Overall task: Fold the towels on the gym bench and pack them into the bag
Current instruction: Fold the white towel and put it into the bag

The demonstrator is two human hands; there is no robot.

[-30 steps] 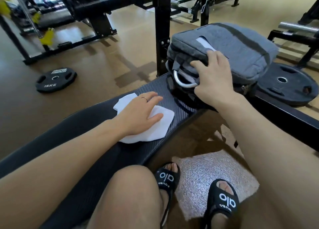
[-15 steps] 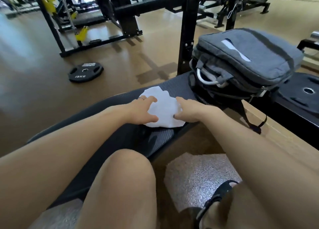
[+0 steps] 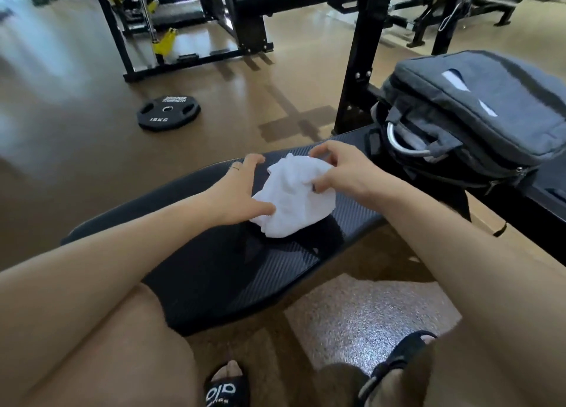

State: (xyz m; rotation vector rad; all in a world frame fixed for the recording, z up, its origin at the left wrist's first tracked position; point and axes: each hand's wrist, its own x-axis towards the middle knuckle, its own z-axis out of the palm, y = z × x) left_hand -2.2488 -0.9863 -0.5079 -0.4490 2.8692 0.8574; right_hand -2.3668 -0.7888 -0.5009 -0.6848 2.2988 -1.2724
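A small white towel (image 3: 294,196) lies bunched on the black gym bench (image 3: 232,262), partly lifted. My right hand (image 3: 343,170) pinches its upper right part between thumb and curled fingers. My left hand (image 3: 242,192) is spread beside the towel's left edge, the thumb touching its lower left. The grey bag (image 3: 477,109) lies on its side at the far right end of the bench, its mouth with a silver handle facing my hands; something white shows through a slit on its top.
A 15 kg weight plate (image 3: 168,112) lies on the brown floor to the left. A black rack post (image 3: 358,54) stands behind the bench, next to the bag. My knees and sandalled feet are below, over a speckled mat (image 3: 367,324).
My right hand left the bag and came to the towel. The flat towel is now gathered into a bunch and lifted at its right side. The camera view shifted left.
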